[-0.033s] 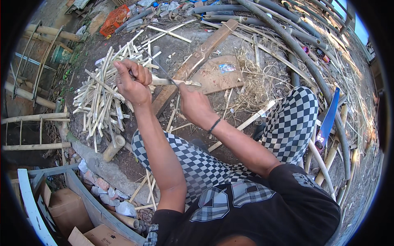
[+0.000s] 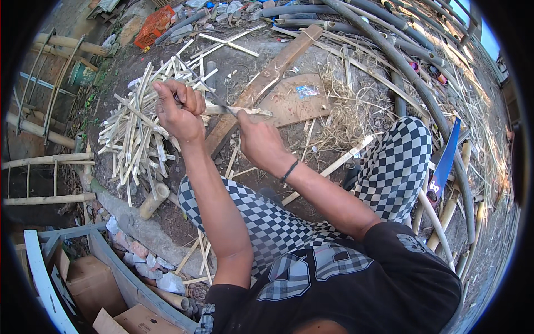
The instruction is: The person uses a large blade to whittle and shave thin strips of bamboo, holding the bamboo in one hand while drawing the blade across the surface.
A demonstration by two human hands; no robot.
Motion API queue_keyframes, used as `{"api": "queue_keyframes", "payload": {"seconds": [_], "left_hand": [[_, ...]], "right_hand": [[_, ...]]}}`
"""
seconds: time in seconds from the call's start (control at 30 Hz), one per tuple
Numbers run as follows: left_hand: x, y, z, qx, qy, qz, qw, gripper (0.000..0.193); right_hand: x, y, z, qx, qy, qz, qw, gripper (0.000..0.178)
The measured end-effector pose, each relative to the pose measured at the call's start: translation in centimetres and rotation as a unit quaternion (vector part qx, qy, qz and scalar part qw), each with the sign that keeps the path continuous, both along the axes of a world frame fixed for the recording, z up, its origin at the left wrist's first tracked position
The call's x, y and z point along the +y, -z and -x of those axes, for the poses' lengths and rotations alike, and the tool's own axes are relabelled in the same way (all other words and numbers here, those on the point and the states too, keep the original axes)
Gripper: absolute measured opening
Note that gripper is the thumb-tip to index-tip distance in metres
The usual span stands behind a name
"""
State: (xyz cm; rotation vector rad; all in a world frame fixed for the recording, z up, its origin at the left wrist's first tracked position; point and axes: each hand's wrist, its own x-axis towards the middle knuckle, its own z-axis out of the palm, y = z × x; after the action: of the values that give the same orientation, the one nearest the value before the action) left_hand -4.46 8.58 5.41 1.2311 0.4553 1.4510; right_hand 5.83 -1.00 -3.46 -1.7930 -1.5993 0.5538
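Observation:
My left hand [image 2: 181, 113] is closed in a fist around one end of a pale bamboo strip [image 2: 253, 111]. That strip points to the right and lies across a long brown wooden plank [image 2: 272, 69]. Closed on a knife, my right hand [image 2: 261, 143] is just right of the left one. The dark, narrow blade of the knife [image 2: 221, 104] slants up and left over the strip; its handle is hidden in my fingers. Beyond the left fist is a heap of cut bamboo sticks [image 2: 136, 131].
A flat brown board [image 2: 292, 103] and curly shavings [image 2: 345, 103] lie past the plank. At right are a blue-bladed saw [image 2: 443, 161] and long dark poles [image 2: 439, 119]. A bamboo stub [image 2: 154, 201] is near my left knee. Cardboard boxes [image 2: 94, 289] sit lower left, an orange crate [image 2: 154, 26] far off.
My right hand has shifted slightly left and the knife blade has turned over the strip. My left hand keeps its place.

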Motion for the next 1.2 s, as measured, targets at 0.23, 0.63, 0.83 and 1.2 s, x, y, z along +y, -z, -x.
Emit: {"api": "queue_keyframes", "payload": {"seconds": [0.23, 0.63, 0.83, 1.2], "left_hand": [[0.0, -0.2, -1.2, -0.002, -0.009, 0.0, 1.0, 0.055], [-1.1, -0.1, -1.1, 0.034, 0.002, 0.005, 0.999, 0.053], [-0.9, -0.4, -0.5, 0.04, -0.007, 0.008, 0.999, 0.053], [-0.2, 0.0, 0.3, 0.018, -0.026, 0.016, 0.999, 0.055]], "right_hand": [[1.3, 14.1, -3.5, 0.013, 0.064, -0.012, 0.998, 0.026], [0.6, 12.8, -3.7, 0.095, 0.089, 0.07, 0.989, 0.025], [0.1, 2.9, -0.6, 0.135, 0.034, 0.033, 0.99, 0.023], [3.2, 12.9, -3.9, -0.02, 0.072, 0.092, 0.993, 0.036]]}}
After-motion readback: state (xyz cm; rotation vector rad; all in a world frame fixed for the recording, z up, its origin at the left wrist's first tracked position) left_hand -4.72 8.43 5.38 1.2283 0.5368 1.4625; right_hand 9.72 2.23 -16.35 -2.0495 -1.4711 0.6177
